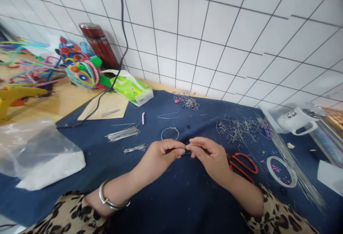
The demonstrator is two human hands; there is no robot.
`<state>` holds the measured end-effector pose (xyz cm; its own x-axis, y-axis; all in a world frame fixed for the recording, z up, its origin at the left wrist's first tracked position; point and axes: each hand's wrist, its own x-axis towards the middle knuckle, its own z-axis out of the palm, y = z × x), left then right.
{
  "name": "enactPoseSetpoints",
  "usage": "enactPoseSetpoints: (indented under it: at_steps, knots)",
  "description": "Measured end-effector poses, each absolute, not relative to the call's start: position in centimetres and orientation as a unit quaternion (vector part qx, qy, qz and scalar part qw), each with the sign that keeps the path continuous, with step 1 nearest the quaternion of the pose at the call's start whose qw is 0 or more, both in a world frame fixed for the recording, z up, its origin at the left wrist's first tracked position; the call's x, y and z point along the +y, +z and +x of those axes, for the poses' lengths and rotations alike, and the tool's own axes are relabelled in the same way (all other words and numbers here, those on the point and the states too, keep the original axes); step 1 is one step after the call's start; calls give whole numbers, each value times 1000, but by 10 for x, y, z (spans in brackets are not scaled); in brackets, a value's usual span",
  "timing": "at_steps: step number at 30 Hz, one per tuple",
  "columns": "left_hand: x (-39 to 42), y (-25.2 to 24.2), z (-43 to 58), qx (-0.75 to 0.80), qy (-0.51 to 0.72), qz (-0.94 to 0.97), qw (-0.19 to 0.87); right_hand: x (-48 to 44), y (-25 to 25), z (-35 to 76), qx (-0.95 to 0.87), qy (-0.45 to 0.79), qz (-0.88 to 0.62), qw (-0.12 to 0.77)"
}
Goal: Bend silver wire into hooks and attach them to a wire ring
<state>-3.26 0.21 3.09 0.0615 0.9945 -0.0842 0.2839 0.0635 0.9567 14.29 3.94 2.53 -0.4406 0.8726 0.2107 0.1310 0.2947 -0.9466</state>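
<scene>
My left hand (167,152) and my right hand (209,155) meet fingertip to fingertip above the dark blue cloth (182,198). Each is closed in a pinch between thumb and fingers. Something thin and dark shows between the fingertips, too small to name. Just beyond my left hand lies a thin wire ring (170,128). A bunch of straight wires (124,133) and a smaller bundle of short wires (134,149) lie to its left. Scissors with orange-red handles (245,162) rest close to my right hand, their blades partly hidden by it.
Tangled wire (237,128) lies at right, near long wires (297,169), a clear tape roll (282,171) and a white mug (300,119). At left are a plastic bag (40,151), yellow glue gun (20,98), red flask (99,46) and black cable (123,30). A tiled wall stands behind.
</scene>
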Motion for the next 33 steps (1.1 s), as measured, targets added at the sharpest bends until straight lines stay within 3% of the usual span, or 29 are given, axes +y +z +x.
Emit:
enactPoseSetpoints:
  at_steps: [3,9,20,24,33]
  knots:
    - [1,24,-34,559,408,453,562,38,24,142,-763,393,-338,387]
    - [-1,20,-33,489,451,375,646,40,21,141,-851,214,-268,398]
    - [-3,19,-31,493,457,347,654,35,12,138,-890,51,-210,401]
    - [-1,21,-32,544,441,415,581,29,12,136,-896,42,-226,380]
    - [-7,25,-37,587,390,678,208,13,15,132,-888,103,-296,336]
